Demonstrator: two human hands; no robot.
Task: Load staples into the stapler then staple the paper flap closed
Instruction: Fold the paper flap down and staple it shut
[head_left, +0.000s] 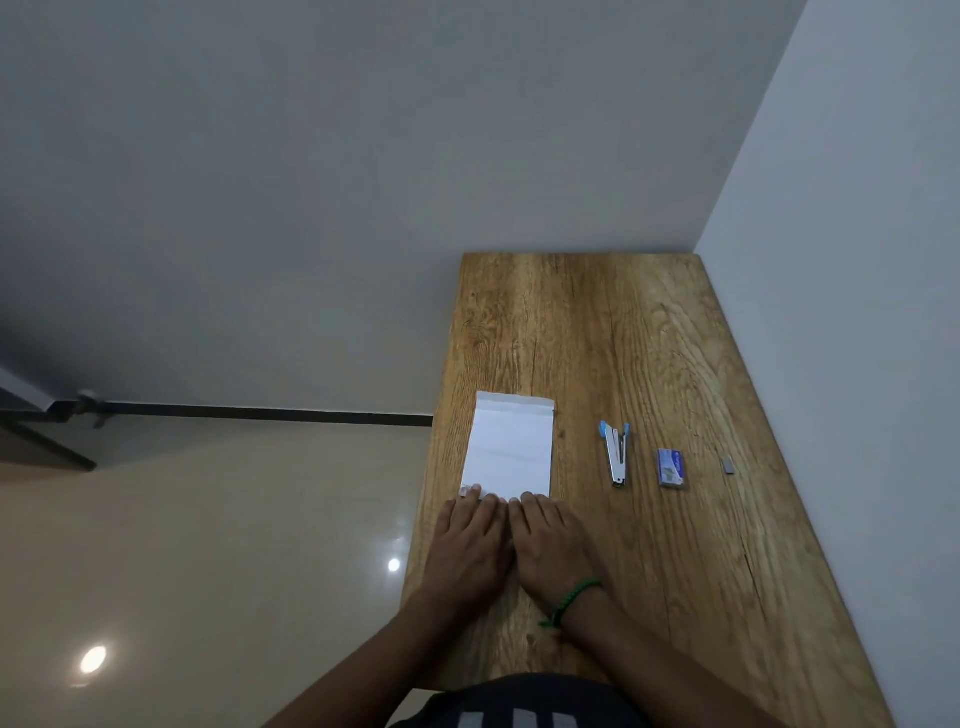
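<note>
Hands flat, side by side: left hand (470, 540) and right hand (553, 543) rest palm-down on the wooden worktop (649, 338), fingers extended, gripping nothing, fingertips pressing the near edge of the white paper (511, 447). Stapler (616, 453) lies right of the paper, apart from it. Staple box (672, 468) lies further right; a small staple strip (728, 464) beyond that.
</note>
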